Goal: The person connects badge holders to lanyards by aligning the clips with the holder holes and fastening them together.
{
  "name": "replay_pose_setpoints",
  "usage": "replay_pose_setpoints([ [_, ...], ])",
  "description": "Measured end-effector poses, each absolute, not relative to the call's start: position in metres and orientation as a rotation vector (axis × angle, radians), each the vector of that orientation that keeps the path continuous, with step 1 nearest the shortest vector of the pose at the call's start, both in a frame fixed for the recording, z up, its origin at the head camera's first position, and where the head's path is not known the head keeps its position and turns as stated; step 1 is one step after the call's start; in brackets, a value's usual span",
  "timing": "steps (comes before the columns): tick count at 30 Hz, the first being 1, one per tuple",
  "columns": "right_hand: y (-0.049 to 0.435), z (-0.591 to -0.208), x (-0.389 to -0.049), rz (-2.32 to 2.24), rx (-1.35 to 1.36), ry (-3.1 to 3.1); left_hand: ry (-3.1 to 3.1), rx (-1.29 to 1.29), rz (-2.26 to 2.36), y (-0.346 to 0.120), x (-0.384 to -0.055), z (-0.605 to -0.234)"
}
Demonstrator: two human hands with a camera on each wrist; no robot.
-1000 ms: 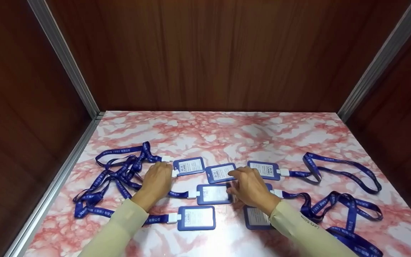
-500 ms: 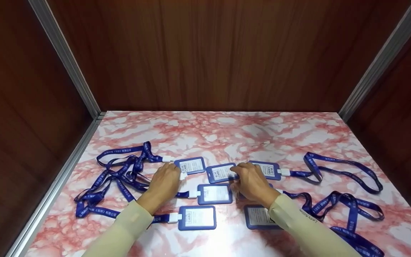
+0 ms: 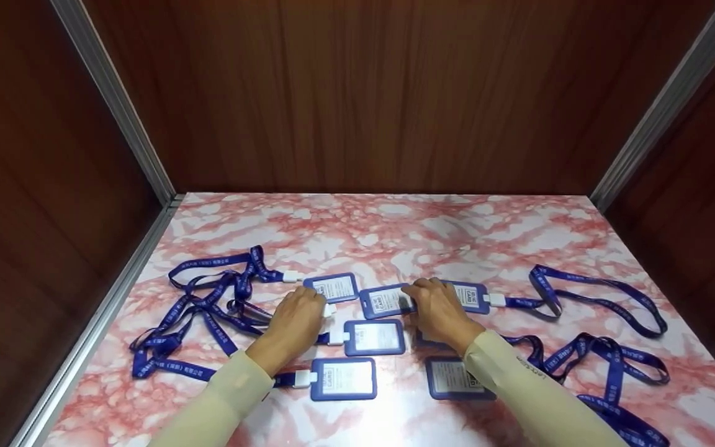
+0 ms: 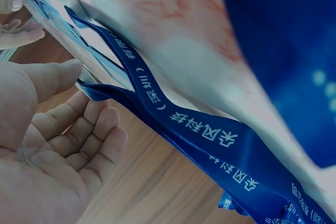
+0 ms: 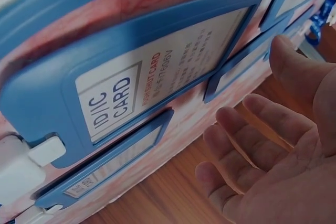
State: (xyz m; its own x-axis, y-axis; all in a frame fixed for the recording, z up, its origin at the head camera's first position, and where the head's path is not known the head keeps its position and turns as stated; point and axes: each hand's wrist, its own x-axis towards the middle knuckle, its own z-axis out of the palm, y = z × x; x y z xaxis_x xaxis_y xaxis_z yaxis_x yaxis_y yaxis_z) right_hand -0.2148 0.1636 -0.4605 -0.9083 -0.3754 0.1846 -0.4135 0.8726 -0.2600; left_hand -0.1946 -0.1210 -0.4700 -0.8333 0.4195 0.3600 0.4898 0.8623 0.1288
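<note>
My left hand (image 3: 294, 323) pinches the white clip (image 3: 329, 310) of a blue printed lanyard (image 4: 181, 116) between thumb and fingers. The strap trails off in the left wrist view. To its right lies a blue badge holder (image 3: 383, 302) with no strap on its slotted left end. My right hand (image 3: 441, 313) pinches that holder by its right end, thumb and fingertips at the edge. A small gap separates the clip from the slot. Behind the left hand lies another badge holder (image 3: 336, 288) beside a white clip (image 3: 291, 276); its left end is partly covered.
Several badge holders lie around, including a middle one (image 3: 374, 337), a front left one (image 3: 344, 379) and a front right one (image 3: 457, 379). Tangled lanyards (image 3: 199, 304) spread at left, more straps (image 3: 606, 360) at right. Wooden panels (image 3: 357, 99) enclose the marbled table (image 3: 395, 230).
My left hand has shifted right with the lanyard clip, closer to the strapless badge holder. The right hand stays at that holder's right end, nearly still.
</note>
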Motion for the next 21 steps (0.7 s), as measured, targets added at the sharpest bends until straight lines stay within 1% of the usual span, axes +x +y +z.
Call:
replay_pose_setpoints([
  [16,0.162,-0.459,-0.229,0.335,0.622,-3.024,-2.712,-0.745,-0.296,-0.114,-0.192,-0.469],
  [21,0.161,-0.457,-0.232,0.290,0.588,-3.084,-2.726,-0.753,-0.306,-0.113,-0.192,-0.470],
])
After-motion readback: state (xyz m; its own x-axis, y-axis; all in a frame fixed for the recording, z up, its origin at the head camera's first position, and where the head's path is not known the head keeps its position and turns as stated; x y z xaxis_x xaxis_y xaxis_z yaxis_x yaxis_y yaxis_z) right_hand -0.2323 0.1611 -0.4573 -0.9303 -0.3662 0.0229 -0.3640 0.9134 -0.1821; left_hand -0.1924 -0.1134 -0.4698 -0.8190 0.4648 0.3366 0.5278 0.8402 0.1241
